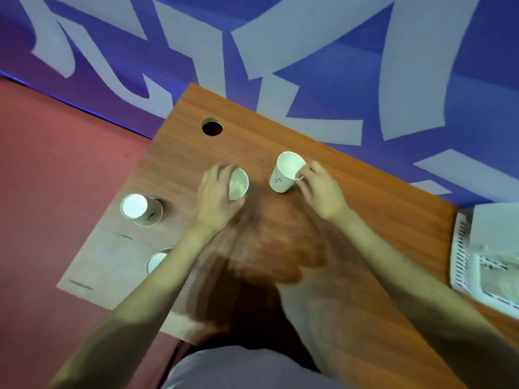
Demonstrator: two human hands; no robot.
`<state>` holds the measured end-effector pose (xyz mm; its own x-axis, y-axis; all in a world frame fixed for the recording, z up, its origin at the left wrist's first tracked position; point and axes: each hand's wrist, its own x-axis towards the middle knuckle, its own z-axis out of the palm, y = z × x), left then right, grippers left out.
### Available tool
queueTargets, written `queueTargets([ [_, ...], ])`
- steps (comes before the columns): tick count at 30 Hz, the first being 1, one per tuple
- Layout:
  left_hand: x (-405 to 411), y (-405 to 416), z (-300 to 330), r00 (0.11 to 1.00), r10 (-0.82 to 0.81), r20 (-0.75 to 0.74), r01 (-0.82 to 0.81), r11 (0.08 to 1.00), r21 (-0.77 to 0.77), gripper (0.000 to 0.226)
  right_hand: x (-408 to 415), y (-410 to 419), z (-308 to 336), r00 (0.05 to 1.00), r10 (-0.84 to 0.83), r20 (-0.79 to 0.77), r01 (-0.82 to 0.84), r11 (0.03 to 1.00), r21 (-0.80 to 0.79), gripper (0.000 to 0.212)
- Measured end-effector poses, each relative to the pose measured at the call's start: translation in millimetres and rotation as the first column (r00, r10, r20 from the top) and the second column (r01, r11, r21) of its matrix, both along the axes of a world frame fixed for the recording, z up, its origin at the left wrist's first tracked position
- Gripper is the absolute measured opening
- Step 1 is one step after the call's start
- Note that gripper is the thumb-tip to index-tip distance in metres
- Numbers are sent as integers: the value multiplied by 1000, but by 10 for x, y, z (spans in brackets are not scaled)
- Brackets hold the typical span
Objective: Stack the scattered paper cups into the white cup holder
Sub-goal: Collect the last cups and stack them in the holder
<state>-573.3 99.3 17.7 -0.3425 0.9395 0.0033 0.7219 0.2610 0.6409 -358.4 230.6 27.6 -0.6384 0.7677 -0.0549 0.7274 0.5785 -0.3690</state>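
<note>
Cups in view: you have four paper cups on the tabletop (365, 209), all white inside
Cup in your left hand: your left hand (216, 192) curls round the left-held cup (238, 183), fingers over its far side and thumb near its base; the mouth faces you and tilts to the right
Cup in your right hand: your right hand (320, 189) pinches the rim of the right-held cup (286, 172) between thumb and fingers; this cup leans, base toward the wood, with small dark marks on its wall
Loose cups: two; the far-left cup (139, 209) stands near the left edge of the tabletop, well apart from both of your hands; the near-left cup (157, 261) is partly hidden behind your left forearm
Gap between held cups: the two are near each other but not touching
Holders: one white slotted basket (460, 256) sits at the right edge of the tabletop, well apart from every cup; its contents are too blurred to tell
Other: one round cable hole (212, 127) in the wood beyond your left hand
</note>
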Motion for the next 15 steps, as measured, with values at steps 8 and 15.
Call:
queueTargets([
  [8,1096,-172,271,977,-212,9,212,977,26,63,1674,-946,155,930,-333,-156,333,942,-25,11],
  [15,2113,-279,345,931,-364,-37,365,931,20,62,2574,-1486,172,823,-503,-265,507,860,-60,12],
])
